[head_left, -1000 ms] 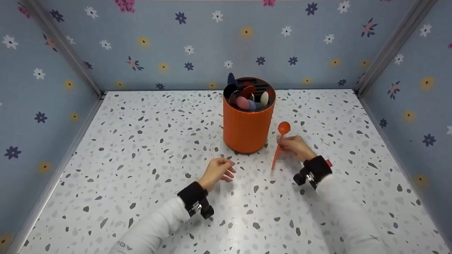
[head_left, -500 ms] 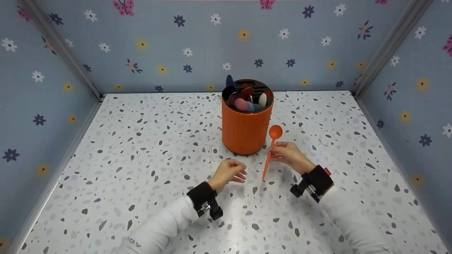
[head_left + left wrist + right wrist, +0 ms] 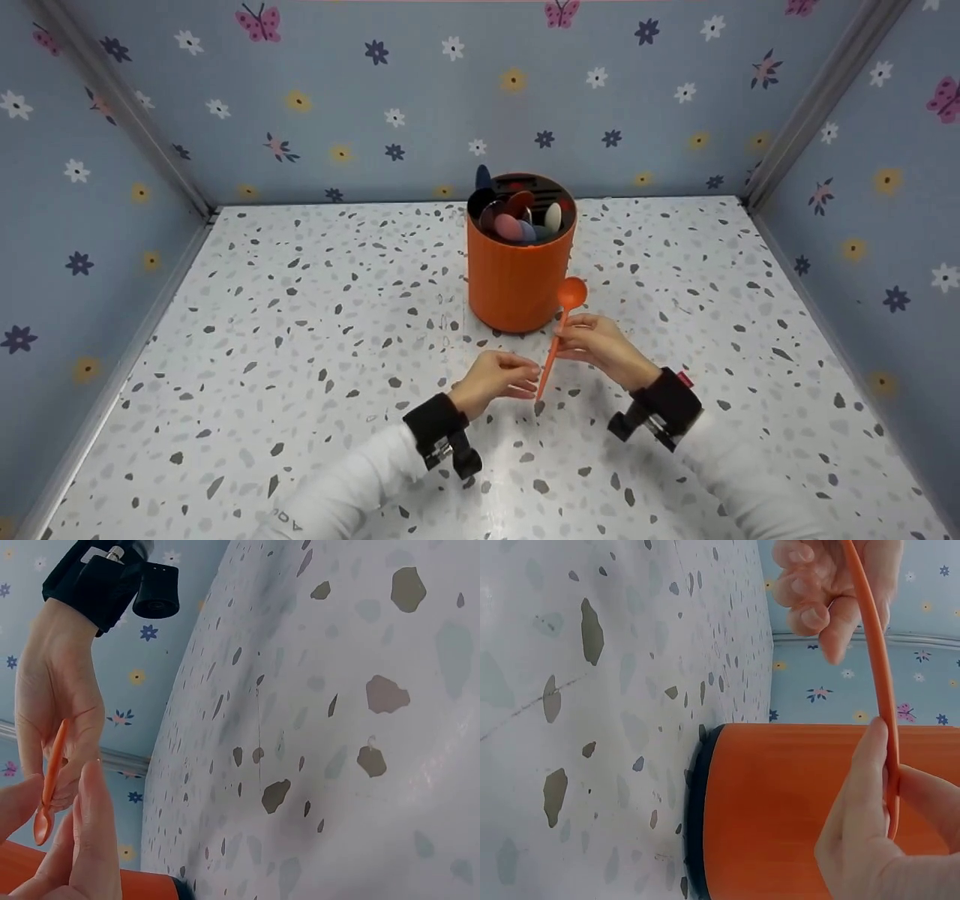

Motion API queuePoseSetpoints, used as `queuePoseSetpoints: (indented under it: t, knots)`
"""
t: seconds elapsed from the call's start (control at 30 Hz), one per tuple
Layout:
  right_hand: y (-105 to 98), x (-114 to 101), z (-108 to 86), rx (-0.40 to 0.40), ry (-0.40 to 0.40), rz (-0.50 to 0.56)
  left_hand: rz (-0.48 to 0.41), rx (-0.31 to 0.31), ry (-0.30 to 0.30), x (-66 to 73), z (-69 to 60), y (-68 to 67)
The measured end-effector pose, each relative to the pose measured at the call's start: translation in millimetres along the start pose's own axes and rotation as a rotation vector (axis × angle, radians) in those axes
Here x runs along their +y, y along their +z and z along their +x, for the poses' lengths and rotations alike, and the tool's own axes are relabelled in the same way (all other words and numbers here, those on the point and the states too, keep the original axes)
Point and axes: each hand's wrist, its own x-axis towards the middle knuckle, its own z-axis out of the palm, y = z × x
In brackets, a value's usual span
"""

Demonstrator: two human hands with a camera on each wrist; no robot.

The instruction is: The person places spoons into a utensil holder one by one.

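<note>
The right hand pinches an orange spoon partway along its handle, between thumb and fingers. Its round bowl points up and away, and the handle end slants down toward the left hand. That left hand has loosely bent, parted fingers right beside the handle end. In the left wrist view, a gap shows between its thumb and fingers; whether they touch the handle cannot be told. Behind the spoon stands an orange cylindrical utensil holder, with several coloured utensil ends showing at its top.
A white speckled tabletop lies under both hands. Pale blue flowered panels enclose its back and sides, joined by grey metal posts. Each wrist wears a black band with a small camera.
The right hand has brought the spoon left and nearer to the body. Moving slightly right, the left hand has come close to the handle end. The head view has tilted up a little.
</note>
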Motion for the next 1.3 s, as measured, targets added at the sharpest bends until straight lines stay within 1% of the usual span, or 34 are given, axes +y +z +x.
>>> queuePoseSetpoints:
  t: [0.17,0.33,0.5,0.73,0.8,0.93,1.1,1.3]
  knots:
    - [5,2,-1.1,-0.002,0.001,0.008,-0.001,-0.014,-0.001,-1.2,-0.4,1.9]
    - [8,0,-1.5,0.002,-0.001,0.012,0.019,-0.021,0.010,3.3,-2.3,4.2]
    - [9,-4,-3.5,-0.001,-0.007,0.014,0.043,-0.018,0.016,11.0,-6.6,6.0]
    - [10,-15,-9.4,-0.010,-0.037,-0.010,0.085,-0.016,0.019,24.6,-10.7,9.3]
    - [10,-19,-11.8,-0.015,-0.042,-0.009,0.095,-0.018,0.012,28.8,-11.1,10.3]
    - [11,-31,-15.6,-0.011,-0.045,-0.026,0.118,-0.032,0.011,40.9,-11.6,11.9]
    - [10,-46,-19.8,-0.002,-0.065,-0.060,0.149,-0.053,0.049,57.4,-13.0,14.2]
    - [10,-60,-24.1,-0.016,-0.083,-0.073,0.174,-0.035,0.068,70.6,-13.4,17.9]
